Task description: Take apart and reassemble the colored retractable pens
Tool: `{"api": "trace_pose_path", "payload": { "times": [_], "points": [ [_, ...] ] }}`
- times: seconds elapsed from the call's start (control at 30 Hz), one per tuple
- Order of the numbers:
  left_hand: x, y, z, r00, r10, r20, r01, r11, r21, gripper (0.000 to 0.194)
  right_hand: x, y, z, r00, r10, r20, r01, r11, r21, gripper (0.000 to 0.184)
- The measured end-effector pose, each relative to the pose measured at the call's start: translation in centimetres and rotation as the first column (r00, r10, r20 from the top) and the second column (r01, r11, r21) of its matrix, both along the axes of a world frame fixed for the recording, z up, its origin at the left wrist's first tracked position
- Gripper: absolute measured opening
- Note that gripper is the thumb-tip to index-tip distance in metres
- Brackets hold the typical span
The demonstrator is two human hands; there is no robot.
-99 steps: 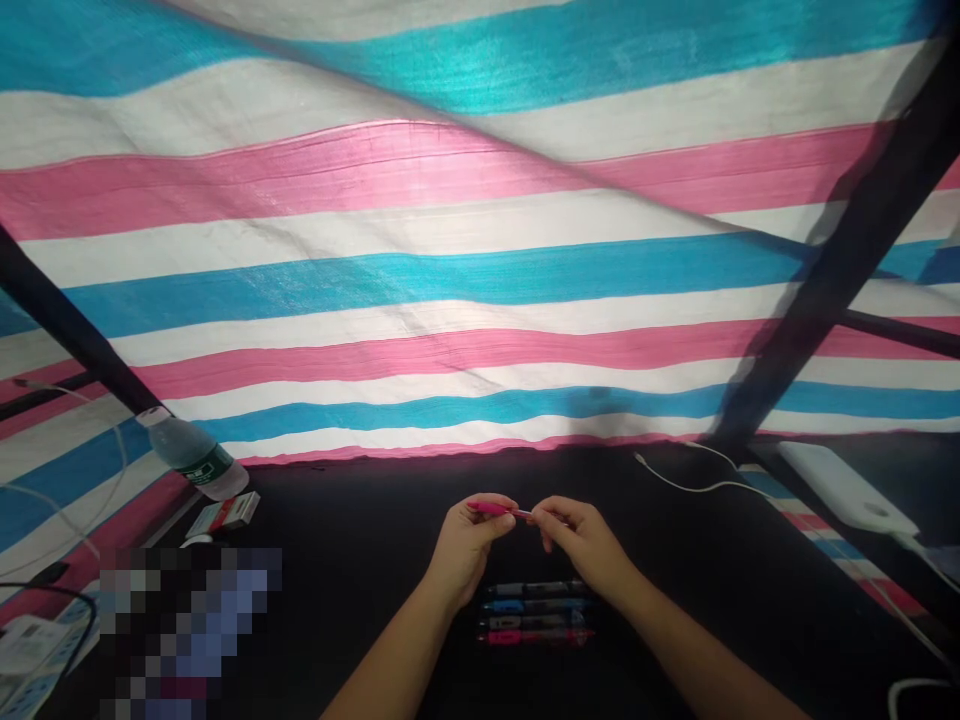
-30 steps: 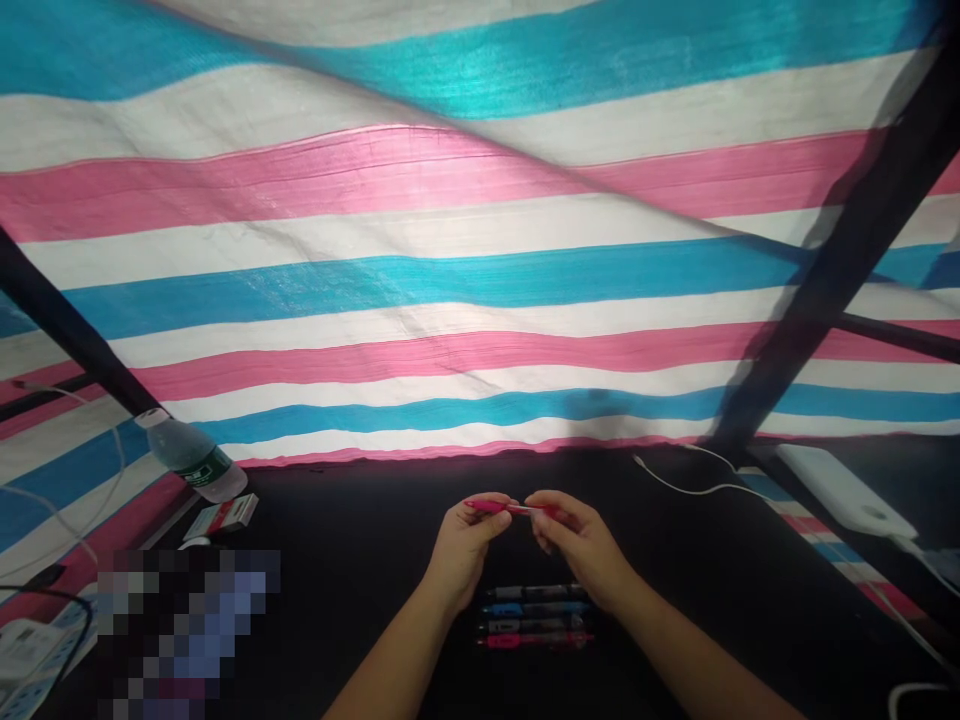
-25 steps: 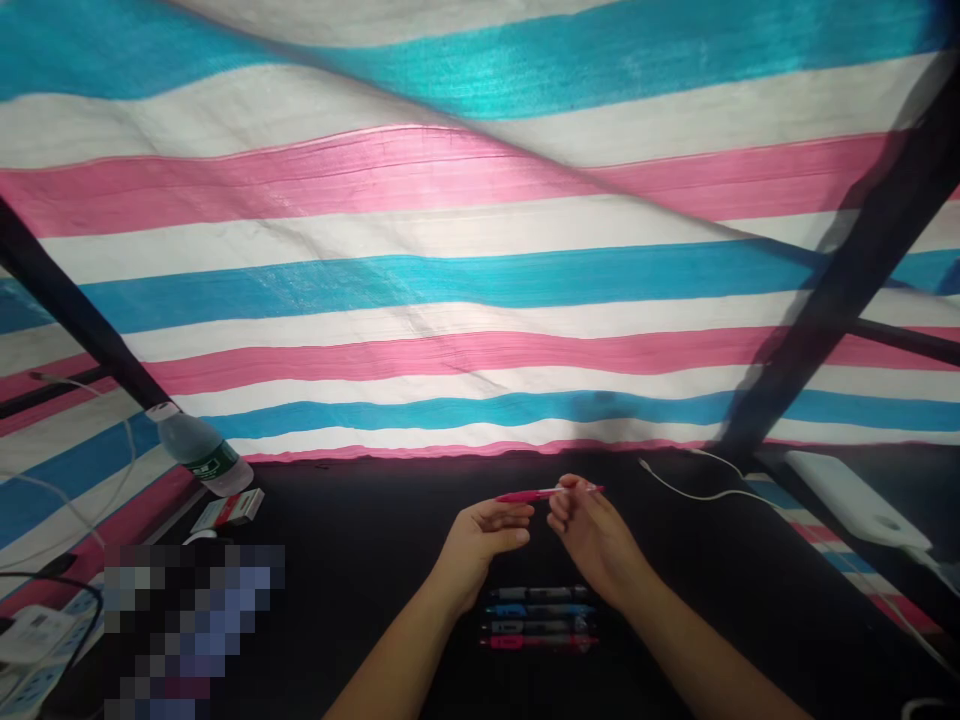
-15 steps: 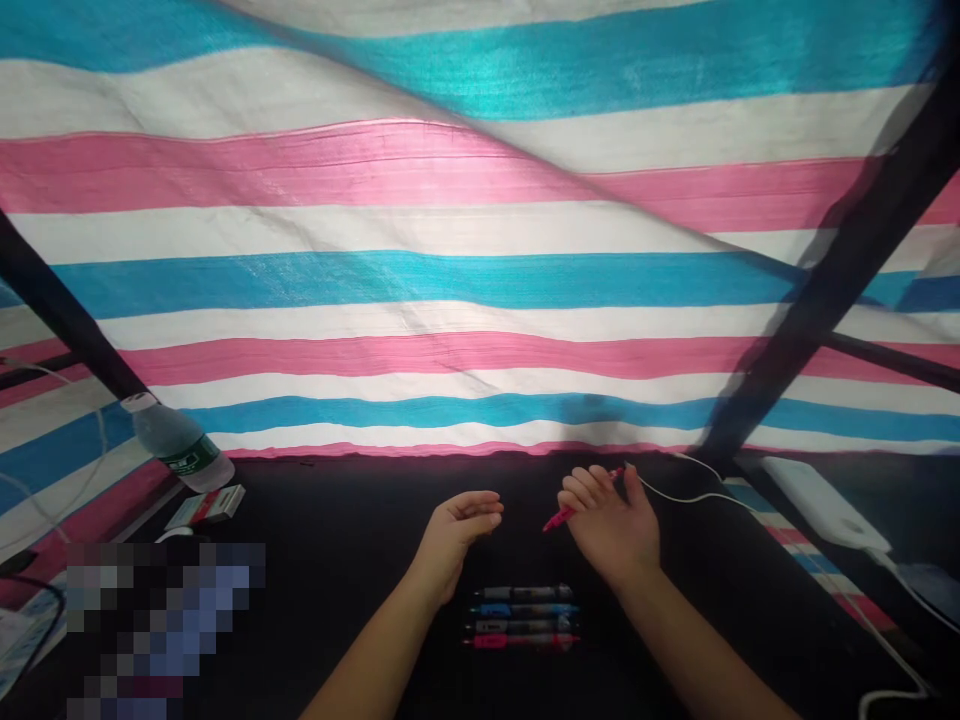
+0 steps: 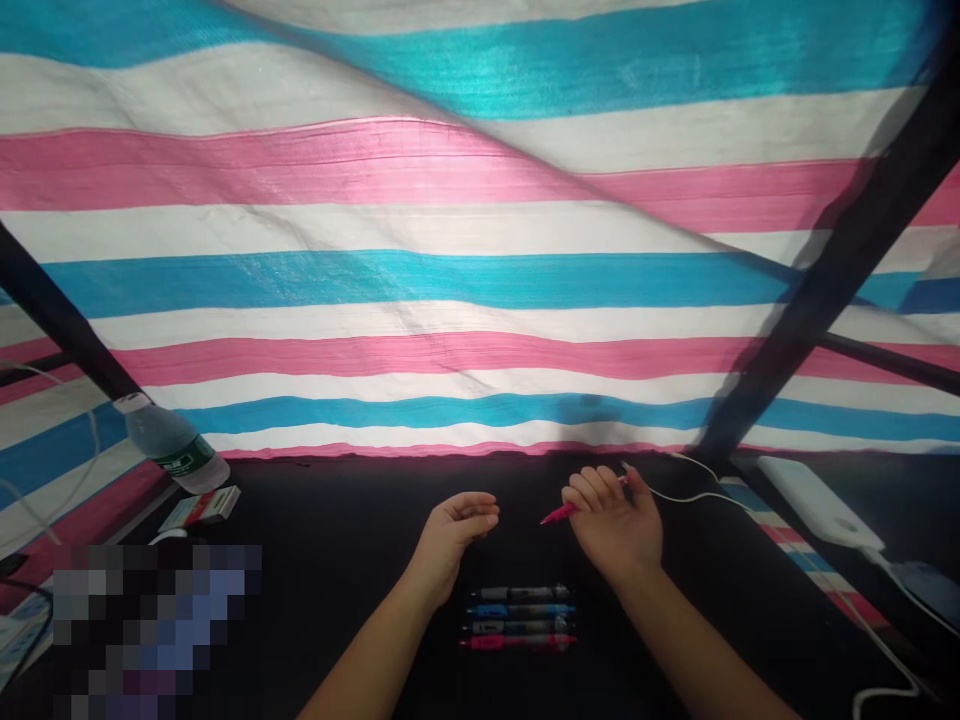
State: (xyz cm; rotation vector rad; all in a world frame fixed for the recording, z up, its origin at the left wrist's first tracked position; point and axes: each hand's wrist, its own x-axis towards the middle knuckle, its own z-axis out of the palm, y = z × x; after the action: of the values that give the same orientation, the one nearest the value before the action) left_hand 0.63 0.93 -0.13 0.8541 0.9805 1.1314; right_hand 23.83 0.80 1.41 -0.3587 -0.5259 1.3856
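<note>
At one o'clock from four pens [image 5: 517,643] on the worktop [image 5: 322,580], a pink pen [image 5: 559,514] slants in the right hand's [image 5: 616,522] curled grip; at eleven, the left hand's [image 5: 454,532] grip is slightly spread; the step seems one-handed holding; any move likely calls for a steady wrist.

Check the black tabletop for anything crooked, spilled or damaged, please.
Nothing plainly spilled or damaged shows. The four slim plastic pens lie nearly parallel; a slim pink pen is in the right hand. The green-labelled clear plastic bottle, far left, appears tilted, perhaps from lens distortion.
</note>
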Motion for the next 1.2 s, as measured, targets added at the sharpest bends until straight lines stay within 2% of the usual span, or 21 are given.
{"api": "trace_pose_path", "payload": {
  "times": [0.37,0.57,0.67,1.03,1.2],
  "points": [
    [0.11,-0.09,0.27,1.000,0.000,-0.004,0.000,1.000,-0.009,0.032,-0.32,-0.24,0.42,0.998,0.020,-0.060,-0.024,0.997,-0.068,0.048],
    [-0.01,-0.05,0.16,1.000,-0.003,-0.028,0.003,1.000,-0.012,0.031,-0.34,-0.41,1.00,0.938,0.120,-0.324,-0.149,0.986,-0.068,0.048],
    [-0.05,-0.03,0.10,0.999,-0.001,-0.034,0.001,1.000,-0.018,0.032,-0.29,-0.39,0.94,0.908,0.156,-0.390,-0.188,0.981,-0.046,0.048],
    [-0.01,0.00,0.22,1.000,0.002,-0.026,-0.002,1.000,-0.017,0.032,-0.27,-0.45,0.44,0.941,0.153,-0.303,-0.165,0.986,-0.016,0.047],
    [0.04,-0.23,0.06,0.990,-0.075,-0.122,0.088,0.991,0.105,0.028,-0.89,-0.59,0.50,0.973,0.158,-0.167,-0.165,0.986,-0.024,0.047]
  ]
}}
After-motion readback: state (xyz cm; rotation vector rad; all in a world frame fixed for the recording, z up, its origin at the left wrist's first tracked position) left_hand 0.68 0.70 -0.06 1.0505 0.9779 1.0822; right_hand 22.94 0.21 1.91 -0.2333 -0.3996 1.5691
